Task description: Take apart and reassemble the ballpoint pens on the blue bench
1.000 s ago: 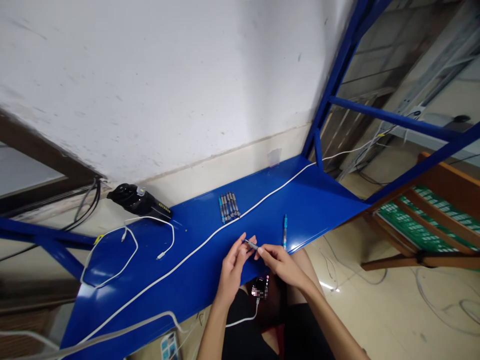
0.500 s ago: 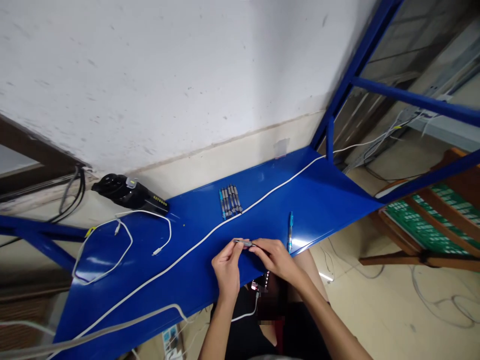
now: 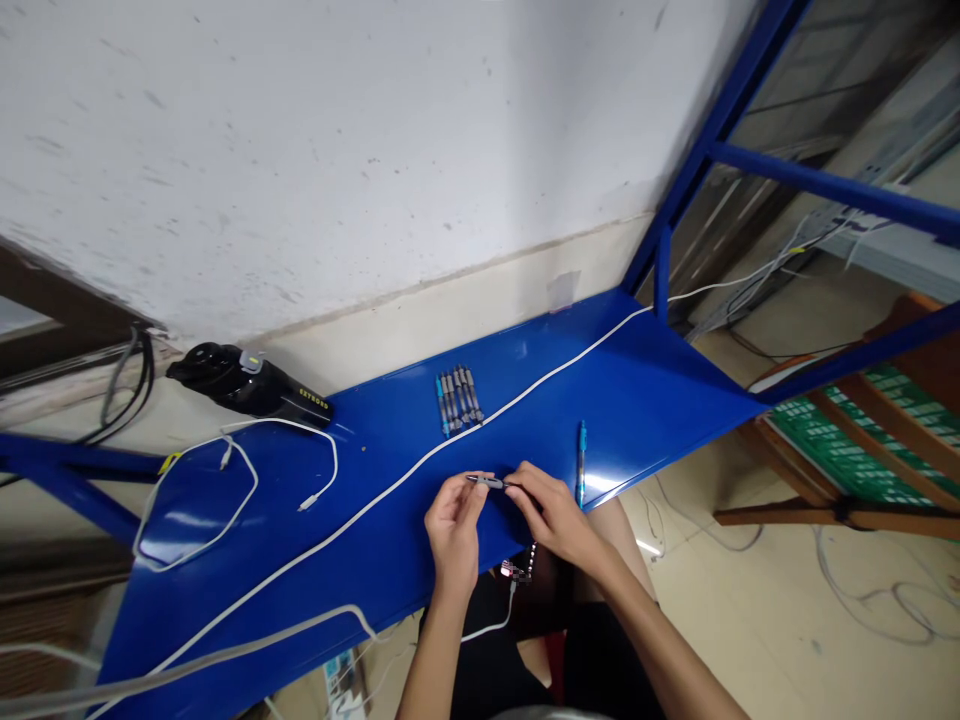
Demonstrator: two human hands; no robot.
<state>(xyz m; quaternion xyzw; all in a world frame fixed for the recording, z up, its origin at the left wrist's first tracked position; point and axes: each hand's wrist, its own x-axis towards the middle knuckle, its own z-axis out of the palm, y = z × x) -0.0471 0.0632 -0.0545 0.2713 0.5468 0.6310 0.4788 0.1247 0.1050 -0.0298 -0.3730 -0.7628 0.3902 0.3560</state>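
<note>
Between my two hands is a grey and black pen [image 3: 491,483], held level over the front part of the blue table [image 3: 360,575]. My left hand [image 3: 454,520] pinches its left part between thumb and fingers. At its right end, the fingertips of my right hand [image 3: 551,510] are closed on the pen. A blue pen [image 3: 582,462] lies on the table just right of my right hand. Farther back, several pens [image 3: 459,398] lie side by side in a row, one blue at the left and the others grey.
A white cable [image 3: 390,490] runs diagonally across the table, passing the row of pens. At the left lie a black bottle [image 3: 255,385] and a looped white charging cable [image 3: 251,490]. Blue frame posts [image 3: 716,140] rise at the right, near a wooden chair [image 3: 862,440]. A wall stands behind.
My right hand has shifted slightly up and right along the pen, so more of the pen's grey body shows between my hands. The view has tilted a little.
</note>
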